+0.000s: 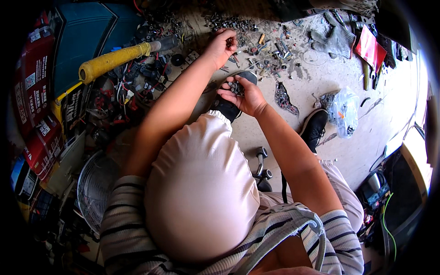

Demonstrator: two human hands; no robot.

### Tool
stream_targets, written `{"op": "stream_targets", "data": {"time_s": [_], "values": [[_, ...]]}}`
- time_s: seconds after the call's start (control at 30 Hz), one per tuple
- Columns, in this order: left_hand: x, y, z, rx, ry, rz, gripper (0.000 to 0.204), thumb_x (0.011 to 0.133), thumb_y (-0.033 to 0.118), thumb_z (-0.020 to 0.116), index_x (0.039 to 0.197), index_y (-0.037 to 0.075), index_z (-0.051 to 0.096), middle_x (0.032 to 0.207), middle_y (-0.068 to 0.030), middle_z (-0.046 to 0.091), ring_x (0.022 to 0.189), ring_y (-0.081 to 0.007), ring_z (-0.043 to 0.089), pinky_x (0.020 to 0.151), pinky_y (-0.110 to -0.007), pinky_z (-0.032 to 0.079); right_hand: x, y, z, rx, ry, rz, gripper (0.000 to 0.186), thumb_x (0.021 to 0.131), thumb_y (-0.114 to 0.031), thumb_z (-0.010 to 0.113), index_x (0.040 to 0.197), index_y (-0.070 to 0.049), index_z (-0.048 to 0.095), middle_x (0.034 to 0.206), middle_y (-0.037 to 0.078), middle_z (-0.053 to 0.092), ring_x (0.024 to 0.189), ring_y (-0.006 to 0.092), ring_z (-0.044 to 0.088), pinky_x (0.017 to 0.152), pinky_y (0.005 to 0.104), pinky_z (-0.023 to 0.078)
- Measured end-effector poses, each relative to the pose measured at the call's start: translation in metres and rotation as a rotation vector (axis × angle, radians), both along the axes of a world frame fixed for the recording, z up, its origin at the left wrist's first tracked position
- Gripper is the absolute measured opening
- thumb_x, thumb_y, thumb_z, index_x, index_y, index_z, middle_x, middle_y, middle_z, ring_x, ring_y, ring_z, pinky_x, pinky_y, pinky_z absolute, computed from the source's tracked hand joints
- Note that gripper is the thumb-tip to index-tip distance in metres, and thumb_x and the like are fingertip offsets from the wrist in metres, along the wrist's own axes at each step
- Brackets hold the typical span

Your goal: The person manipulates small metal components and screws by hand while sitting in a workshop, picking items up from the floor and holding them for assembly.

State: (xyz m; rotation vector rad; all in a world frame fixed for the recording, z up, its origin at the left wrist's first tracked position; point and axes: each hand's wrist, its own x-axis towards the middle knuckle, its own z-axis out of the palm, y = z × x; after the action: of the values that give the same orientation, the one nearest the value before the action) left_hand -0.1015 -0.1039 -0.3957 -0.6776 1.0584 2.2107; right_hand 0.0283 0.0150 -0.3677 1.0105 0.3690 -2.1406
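Observation:
My left hand (221,48) is raised at the top middle over the loose small hardware (264,42) strewn on the floor, its fingers curled on a small dark piece that I cannot make out. My right hand (245,97) is turned palm up below it, fingers cupped around several small grey metal pieces (234,88), like nuts. Behind that hand is my black shoe (225,108). Left of my left arm lie a yellow-handled tool (112,60) and a tangled heap of wires and dark parts (135,96).
Red cartons (34,91) and a teal case (75,34) stand at left, above a metal fan (87,192). At right lie a plastic bag (343,114), a grey glove (333,39), a red sheet (369,48) and my other shoe (314,128). A chair's casters (261,158) show near my knee.

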Motion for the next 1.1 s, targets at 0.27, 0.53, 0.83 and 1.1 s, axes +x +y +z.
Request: {"op": "stream_targets", "data": {"time_s": [0.27,0.53,0.83,1.1], "values": [[0.007,-0.010,0.020,0.477,-0.312,0.118,0.012,0.082,0.006,0.054,0.085,-0.005,0.051,0.085,-0.0093,0.053,0.070,-0.0144,0.049,0.059,-0.023,0.042,-0.001,-0.001,0.001,0.000,-0.006,0.001,0.031,0.096,-0.024,0.036,0.104,0.003,0.050,0.094,0.019,0.060,0.093,0.0394,0.061,0.078,0.0398,0.056],[0.014,-0.011,0.019,0.473,-0.283,0.073,0.013,0.084,0.009,0.054,0.085,-0.004,0.051,0.084,-0.0085,0.052,0.071,-0.0145,0.049,0.059,-0.023,0.042,-0.002,-0.001,0.003,-0.003,-0.020,0.006,0.031,0.096,-0.024,0.036,0.105,0.003,0.049,0.096,0.019,0.059,0.092,0.0395,0.061,0.077,0.0401,0.057],[0.018,-0.012,0.022,0.475,-0.297,0.098,0.012,0.083,0.007,0.055,0.086,-0.004,0.051,0.086,-0.0103,0.054,0.074,-0.0160,0.051,0.062,-0.025,0.044,-0.002,-0.001,0.002,-0.013,-0.008,-0.007,0.030,0.096,-0.024,0.036,0.102,0.003,0.049,0.095,0.021,0.058,0.092,0.0413,0.061,0.079,0.0430,0.055],[0.019,-0.015,0.024,0.548,-0.327,0.078,0.017,0.083,0.009,0.052,0.091,-0.006,0.051,0.088,-0.0105,0.053,0.077,-0.0169,0.051,0.064,-0.025,0.044,-0.002,0.000,0.002,-0.016,-0.004,-0.001,0.031,0.096,-0.024,0.036,0.104,0.002,0.049,0.095,0.019,0.058,0.092,0.0395,0.061,0.078,0.0402,0.056]]}}
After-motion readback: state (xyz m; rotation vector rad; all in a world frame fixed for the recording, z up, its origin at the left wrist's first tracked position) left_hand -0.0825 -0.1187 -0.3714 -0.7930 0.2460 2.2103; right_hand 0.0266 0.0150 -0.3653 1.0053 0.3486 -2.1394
